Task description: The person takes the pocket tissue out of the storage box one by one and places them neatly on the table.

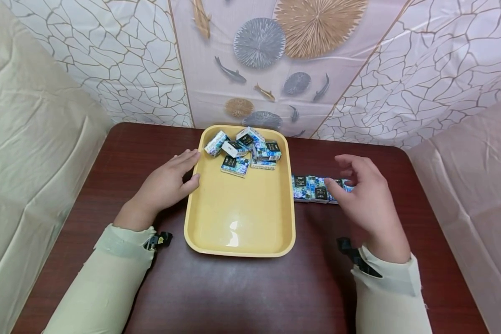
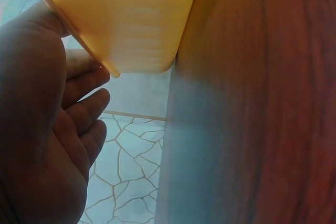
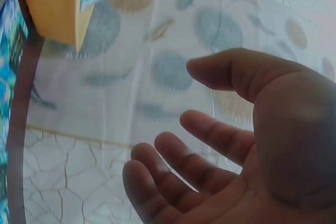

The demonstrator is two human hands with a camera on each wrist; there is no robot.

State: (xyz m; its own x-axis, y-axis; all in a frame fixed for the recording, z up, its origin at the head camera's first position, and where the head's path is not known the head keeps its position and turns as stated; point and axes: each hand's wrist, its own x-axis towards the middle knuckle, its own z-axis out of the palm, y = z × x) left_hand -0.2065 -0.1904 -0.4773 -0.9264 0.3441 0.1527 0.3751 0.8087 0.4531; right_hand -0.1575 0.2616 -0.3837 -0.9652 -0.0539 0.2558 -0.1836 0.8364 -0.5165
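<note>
A yellow tray stands on the table with several small blue floral boxes heaped at its far end. My left hand rests against the tray's left rim, fingers fairly straight; in the left wrist view its fingertips touch the edge of the tray. To the right of the tray lies a row of similar flat boxes. Over the right end of that row hovers my right hand, holding nothing. In the right wrist view, thumb and fingers of the right hand are spread apart, away from the boxes.
The dark red-brown table is bounded at the back by a patterned curtain. Pale cloth hangs on both sides. Each wrist carries a dark camera strap.
</note>
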